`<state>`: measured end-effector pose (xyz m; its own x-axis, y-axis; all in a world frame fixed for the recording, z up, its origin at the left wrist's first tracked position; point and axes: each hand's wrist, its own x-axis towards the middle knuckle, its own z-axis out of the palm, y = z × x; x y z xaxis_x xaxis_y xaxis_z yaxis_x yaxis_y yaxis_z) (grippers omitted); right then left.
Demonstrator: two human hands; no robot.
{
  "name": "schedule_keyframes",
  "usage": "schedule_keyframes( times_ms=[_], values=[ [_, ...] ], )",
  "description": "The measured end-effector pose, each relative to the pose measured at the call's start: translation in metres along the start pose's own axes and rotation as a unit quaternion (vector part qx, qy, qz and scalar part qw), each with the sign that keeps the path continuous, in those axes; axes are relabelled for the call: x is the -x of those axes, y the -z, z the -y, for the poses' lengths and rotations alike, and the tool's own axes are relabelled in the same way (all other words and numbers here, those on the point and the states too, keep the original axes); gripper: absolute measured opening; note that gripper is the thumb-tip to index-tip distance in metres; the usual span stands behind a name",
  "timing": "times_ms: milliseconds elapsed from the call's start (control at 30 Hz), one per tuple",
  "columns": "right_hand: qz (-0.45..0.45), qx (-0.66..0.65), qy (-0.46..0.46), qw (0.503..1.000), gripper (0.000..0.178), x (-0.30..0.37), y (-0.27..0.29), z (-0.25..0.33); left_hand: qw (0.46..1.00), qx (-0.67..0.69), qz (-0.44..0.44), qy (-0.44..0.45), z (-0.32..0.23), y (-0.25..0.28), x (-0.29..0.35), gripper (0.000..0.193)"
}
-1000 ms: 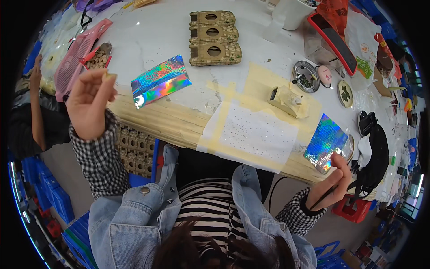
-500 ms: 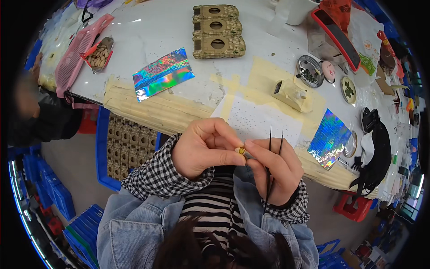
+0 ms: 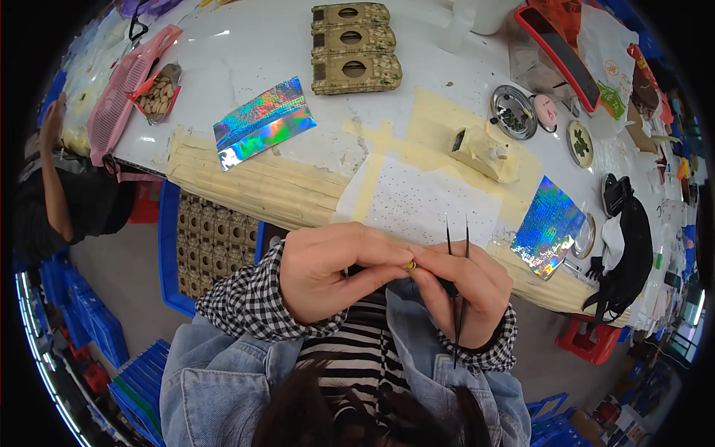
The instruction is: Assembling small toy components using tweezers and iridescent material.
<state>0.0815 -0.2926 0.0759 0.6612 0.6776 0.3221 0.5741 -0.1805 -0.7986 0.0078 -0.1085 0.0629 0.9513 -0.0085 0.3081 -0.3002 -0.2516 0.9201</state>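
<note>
At the table's front edge my hands meet fingertip to fingertip around a tiny yellow piece, mostly hidden by the fingers. My left hand pinches it between thumb and index finger. The thumb and index finger of my right hand close on its other side. Black tweezers are tucked in my right hand, their two tips apart and pointing away from me, with nothing between them. Just beyond the hands lies a white paper dotted with small dark specks.
Three camouflage-patterned cases sit farther back. Shiny rainbow sheets flank the paper. A tape-wrapped block, a metal dish of dark bits and a red-edged phone stand right. A blue crate holds more cases. A person's arm shows left.
Both hands have turned inward and pressed closer together, covering more of the yellow piece. The tweezers have shifted slightly with my right hand. The person at the left has raised an arm.
</note>
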Motion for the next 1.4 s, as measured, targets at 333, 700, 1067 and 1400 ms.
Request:
schedule_keyframes(
  times_ms=[333,700,1067,1400],
  values=[
    [-0.009,0.01,0.029,1.0,0.03,0.002,0.001,0.0,0.994,-0.059,0.007,-0.092,0.003,0.0,0.001,0.022],
    [0.0,0.001,0.036,0.999,0.03,0.005,0.004,0.005,0.999,0.011,0.031,-0.039,0.002,0.001,0.0,0.021],
    [-0.013,-0.012,0.05,0.999,0.026,0.008,0.002,-0.001,0.948,0.306,0.02,0.086,0.014,-0.012,0.008,0.013],
    [-0.068,-0.053,0.023,0.996,0.018,0.005,-0.006,-0.007,0.897,0.413,-0.012,0.157,0.021,-0.024,0.008,0.015]
  ],
)
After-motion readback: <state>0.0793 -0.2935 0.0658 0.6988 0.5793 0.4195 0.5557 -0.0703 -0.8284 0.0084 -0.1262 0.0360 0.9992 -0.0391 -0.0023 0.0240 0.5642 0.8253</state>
